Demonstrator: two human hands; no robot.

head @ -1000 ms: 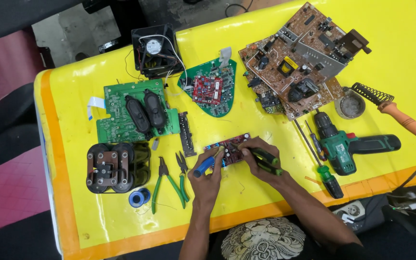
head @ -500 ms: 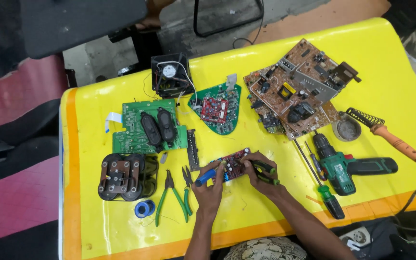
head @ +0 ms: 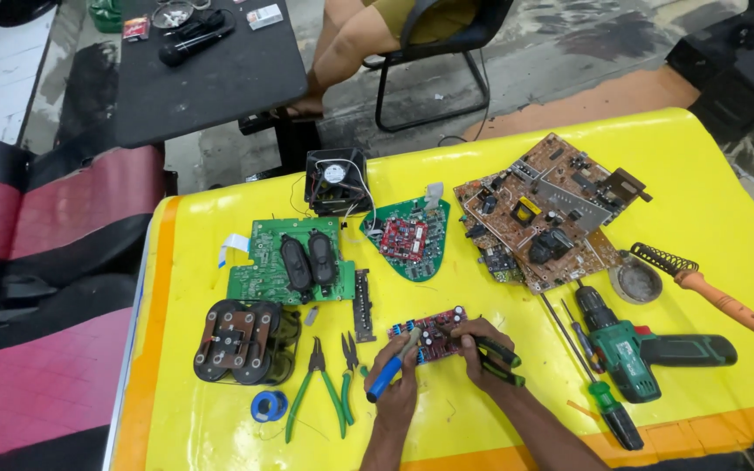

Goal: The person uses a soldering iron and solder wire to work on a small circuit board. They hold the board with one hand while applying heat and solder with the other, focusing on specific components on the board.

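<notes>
hands (head: 399, 377) on red circuit board (head: 430, 335)

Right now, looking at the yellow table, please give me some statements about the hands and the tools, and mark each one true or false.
1. The left hand holds a tool with a blue handle. True.
2. The right hand holds the green cordless drill. False: the drill lies on the table, apart from both hands; the right hand holds pliers with black and green grips.
3. The small red circuit board is between the two hands. True.
4. The soldering iron with the orange handle lies at the left edge of the table. False: it lies at the right side.
5. The small black fan sits at the far edge of the table. True.
</notes>
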